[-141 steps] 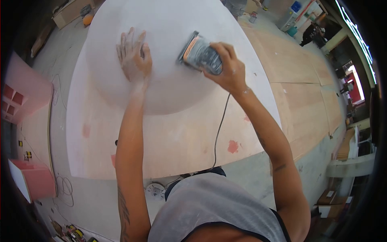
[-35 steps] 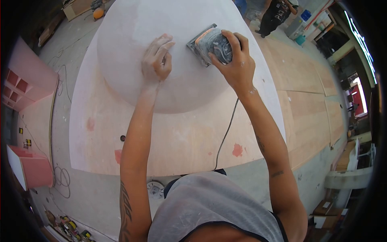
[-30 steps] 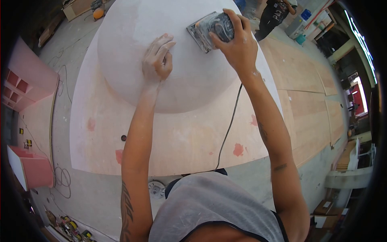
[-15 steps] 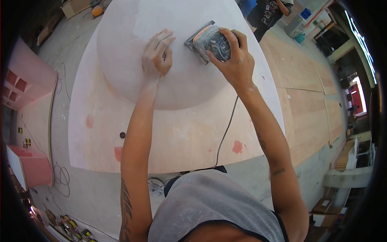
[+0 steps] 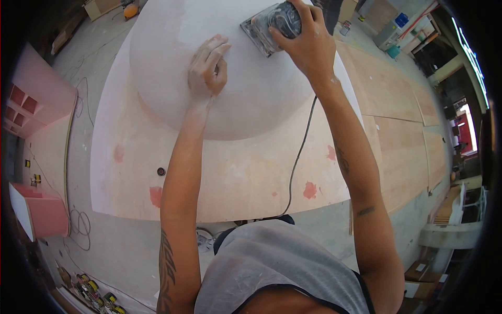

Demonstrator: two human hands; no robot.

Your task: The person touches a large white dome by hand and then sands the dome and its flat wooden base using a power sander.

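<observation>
Far left: pink cabinet [image 5: 31,99] on the floor. Left hand [image 5: 208,70] lies palm-down on the white dome [image 5: 167,63], fingers [image 5: 215,49] straight and close together, gripping nothing, dusted white. Dome sits on a plywood panel [image 5: 235,172]. Sander [image 5: 272,23] is just right of those fingertips, near but apart, pad flat on the dome at frame top. Right hand [image 5: 308,47] clamps the sander from above, fingers wrapped over its body. 1 cord [image 5: 300,152] runs down across the panel. Right: floor sheets [image 5: 397,104].

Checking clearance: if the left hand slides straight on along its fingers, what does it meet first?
Probably the sander in the right hand. The left hand lies on the white dome, fingers aimed up-right at the pad's near corner, bare dome between. It might just miss it.
</observation>
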